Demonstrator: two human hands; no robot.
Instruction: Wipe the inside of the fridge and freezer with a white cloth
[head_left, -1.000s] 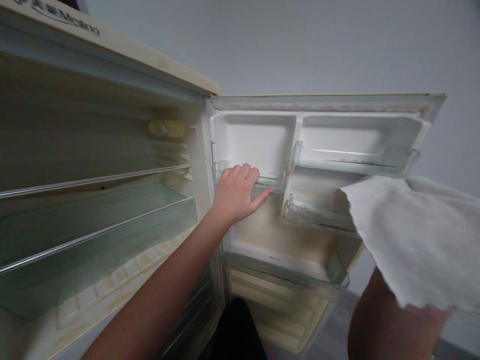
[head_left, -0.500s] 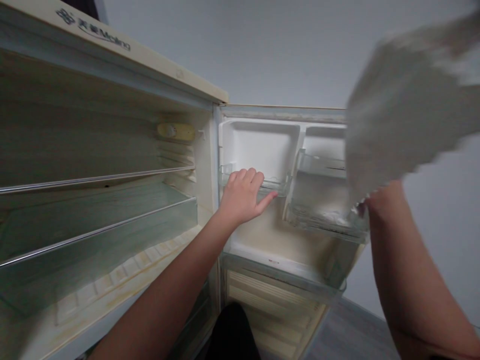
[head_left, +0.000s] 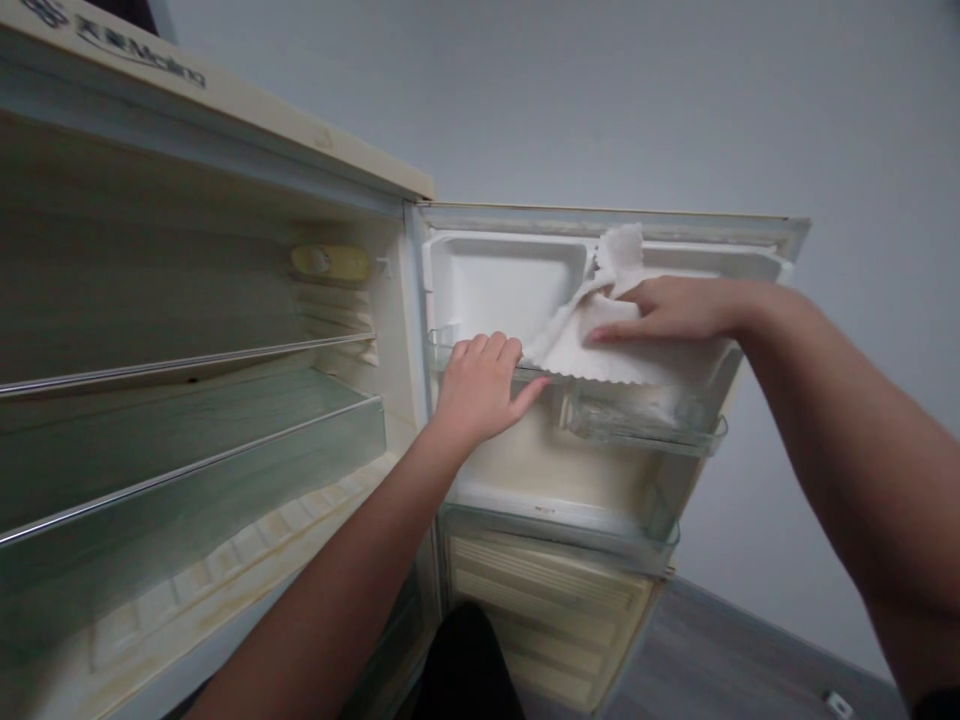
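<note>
My left hand (head_left: 484,392) has its fingers hooked over the front rim of the upper left door shelf (head_left: 442,350), with the thumb stretched to the right. Further right, my right hand (head_left: 667,308) holds a white cloth (head_left: 585,345) with a scalloped edge, pinched between thumb and fingers. The cloth hangs over the divider and the upper right part of the open fridge door (head_left: 600,460). Below it, a clear door shelf (head_left: 645,430) is partly in view.
The open fridge compartment (head_left: 135,310) on the left has glass shelves (head_left: 225,440) and a yellowish control box (head_left: 330,263). A lower clear door bin (head_left: 562,535) crosses the door. A small white object (head_left: 838,704) lies on the grey floor (head_left: 720,650).
My right hand has brought the cloth from the upper right, in front of the wall, left and down to the door. My left hand stays on the shelf rim. The view has shifted slightly.
</note>
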